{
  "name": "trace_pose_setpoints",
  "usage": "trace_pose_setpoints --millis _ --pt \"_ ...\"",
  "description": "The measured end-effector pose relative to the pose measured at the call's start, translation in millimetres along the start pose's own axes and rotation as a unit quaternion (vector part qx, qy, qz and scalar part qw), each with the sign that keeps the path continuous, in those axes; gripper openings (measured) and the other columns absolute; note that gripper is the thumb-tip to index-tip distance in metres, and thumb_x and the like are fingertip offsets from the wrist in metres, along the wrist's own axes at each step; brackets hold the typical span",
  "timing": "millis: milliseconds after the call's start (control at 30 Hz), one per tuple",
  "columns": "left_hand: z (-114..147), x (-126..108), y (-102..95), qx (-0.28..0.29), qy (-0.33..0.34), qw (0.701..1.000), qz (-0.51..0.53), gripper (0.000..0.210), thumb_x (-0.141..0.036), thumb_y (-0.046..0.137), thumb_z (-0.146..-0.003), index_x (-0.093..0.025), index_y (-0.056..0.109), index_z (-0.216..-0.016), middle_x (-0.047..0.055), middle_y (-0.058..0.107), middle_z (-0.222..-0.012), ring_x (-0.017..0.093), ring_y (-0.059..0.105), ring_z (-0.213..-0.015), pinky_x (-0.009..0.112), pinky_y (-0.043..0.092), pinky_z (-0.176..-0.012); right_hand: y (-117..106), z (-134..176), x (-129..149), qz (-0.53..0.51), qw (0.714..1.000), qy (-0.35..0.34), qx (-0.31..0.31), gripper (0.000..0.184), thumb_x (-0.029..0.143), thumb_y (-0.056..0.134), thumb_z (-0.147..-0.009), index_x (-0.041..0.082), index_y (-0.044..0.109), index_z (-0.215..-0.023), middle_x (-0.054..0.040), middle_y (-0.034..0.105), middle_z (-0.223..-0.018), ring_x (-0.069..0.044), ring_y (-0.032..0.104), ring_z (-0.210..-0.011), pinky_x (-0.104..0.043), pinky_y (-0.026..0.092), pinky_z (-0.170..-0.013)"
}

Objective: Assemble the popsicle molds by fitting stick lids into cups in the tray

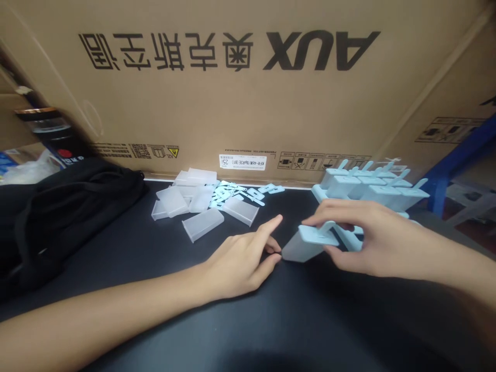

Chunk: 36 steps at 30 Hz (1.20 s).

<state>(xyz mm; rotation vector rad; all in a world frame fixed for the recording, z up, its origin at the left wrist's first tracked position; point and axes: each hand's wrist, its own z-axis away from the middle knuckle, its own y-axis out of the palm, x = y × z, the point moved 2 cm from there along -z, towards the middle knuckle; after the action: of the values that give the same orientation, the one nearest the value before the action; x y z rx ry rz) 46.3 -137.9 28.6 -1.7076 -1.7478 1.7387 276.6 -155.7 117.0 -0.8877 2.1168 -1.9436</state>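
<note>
My right hand (360, 235) grips a popsicle mold (304, 247) by its capped end, fingers on one side and thumb on the other. The mold is tilted, with a translucent body and a light blue lid whose stick handle points toward my palm. Beside its lower end is my left hand (244, 261), index finger stretched out and apart from the thumb; whether its fingertips touch the mold I cannot tell. Behind my right hand, several capped molds (382, 194) stand upright in a light blue rack (318, 193), partly hidden.
Several clear mold bodies (203, 223) and a heap of light blue stick lids (222, 192) lie on the black table (186, 330). A big cardboard box (217, 108) walls off the back. A black bag (65, 206) and a dark bottle (50, 132) are at the left.
</note>
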Motion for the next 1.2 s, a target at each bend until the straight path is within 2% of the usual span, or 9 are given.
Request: trace_pose_setpoints --millis 100,167,267,400,567,733,900,1033,1200 --pt "0 1 0.0 0.012 -0.001 1.000 -0.019 0.060 -0.028 0.050 -0.098 -0.023 0.023 -0.151 0.005 0.068 -0.116 0.019 0.065 -0.105 0.038 0.056 -0.091 -13 7 -20 0.026 0.999 0.004 0.018 0.028 0.028 0.063 -0.071 0.034 0.070 -0.098 -0.0011 0.066 -0.091 -0.018 0.061 -0.072 -0.032 0.049 -0.062" --pt "-1 0 0.4 0.027 0.012 0.998 -0.052 0.048 -0.028 0.050 -0.098 -0.022 0.037 -0.144 0.007 0.066 -0.118 0.021 0.062 -0.109 0.039 0.056 -0.091 -27 15 -43 0.076 0.994 0.066 -0.035 0.026 0.035 0.063 -0.069 0.032 0.068 -0.094 -0.0015 0.064 -0.083 -0.018 0.059 -0.066 -0.033 0.046 -0.060" --pt "-2 -3 1.6 0.055 0.044 0.992 -0.105 0.036 -0.026 0.048 -0.098 -0.019 0.050 -0.133 0.009 0.064 -0.120 0.023 0.058 -0.113 0.039 0.056 -0.090 -47 26 -79 0.168 0.960 0.189 -0.119 0.031 0.044 0.062 -0.064 0.028 0.065 -0.091 -0.0037 0.061 -0.073 -0.020 0.057 -0.063 -0.036 0.044 -0.063" --pt "-3 -4 2.7 0.065 0.057 0.989 -0.123 0.029 -0.025 0.047 -0.097 -0.019 0.059 -0.124 0.008 0.063 -0.118 0.022 0.058 -0.108 0.036 0.056 -0.087 -48 26 -105 0.245 0.926 0.259 -0.127 0.034 0.041 0.059 -0.066 0.021 0.065 -0.093 -0.0090 0.063 -0.082 -0.024 0.060 -0.073 -0.037 0.043 -0.070" --pt "-3 -4 3.3 0.059 0.066 0.989 -0.117 0.025 -0.023 0.048 -0.097 -0.019 0.061 -0.118 0.008 0.062 -0.116 0.020 0.058 -0.105 0.035 0.055 -0.088 -33 18 -112 0.242 0.936 0.235 -0.100 0.037 0.033 0.054 -0.073 0.016 0.068 -0.102 -0.0113 0.065 -0.091 -0.024 0.060 -0.079 -0.036 0.043 -0.075" --pt "-3 -4 2.7 0.060 0.070 0.989 -0.118 0.024 -0.023 0.049 -0.096 -0.019 0.062 -0.117 0.008 0.062 -0.115 0.021 0.058 -0.106 0.035 0.056 -0.088 -29 18 -117 0.240 0.941 0.206 -0.117 0.044 0.031 0.050 -0.076 0.012 0.063 -0.113 -0.0161 0.066 -0.101 -0.027 0.060 -0.086 -0.038 0.044 -0.079" --pt "-3 -3 2.3 0.060 0.068 0.989 -0.118 0.024 -0.022 0.049 -0.096 -0.020 0.061 -0.117 0.007 0.062 -0.115 0.020 0.058 -0.105 0.034 0.056 -0.088 -27 14 -111 0.234 0.933 0.237 -0.132 0.057 0.034 0.049 -0.079 0.004 0.053 -0.128 -0.0215 0.065 -0.107 -0.030 0.061 -0.093 -0.038 0.045 -0.081" --pt "-3 -3 3.0 0.066 0.069 0.989 -0.117 0.025 -0.023 0.048 -0.097 -0.019 0.061 -0.117 0.007 0.062 -0.117 0.020 0.058 -0.105 0.035 0.056 -0.088 -23 13 -107 0.215 0.928 0.262 -0.155 0.053 0.032 0.048 -0.081 0.006 0.050 -0.128 -0.0200 0.067 -0.108 -0.030 0.063 -0.098 -0.037 0.045 -0.083" --pt "-3 -4 3.2 0.068 0.064 0.989 -0.116 0.025 -0.023 0.047 -0.097 -0.019 0.061 -0.117 0.007 0.062 -0.117 0.021 0.057 -0.105 0.035 0.055 -0.088 -21 14 -101 0.213 0.917 0.281 -0.185 0.055 0.027 0.050 -0.081 0.020 0.042 -0.135 -0.0078 0.070 -0.111 -0.025 0.065 -0.094 -0.033 0.043 -0.074"
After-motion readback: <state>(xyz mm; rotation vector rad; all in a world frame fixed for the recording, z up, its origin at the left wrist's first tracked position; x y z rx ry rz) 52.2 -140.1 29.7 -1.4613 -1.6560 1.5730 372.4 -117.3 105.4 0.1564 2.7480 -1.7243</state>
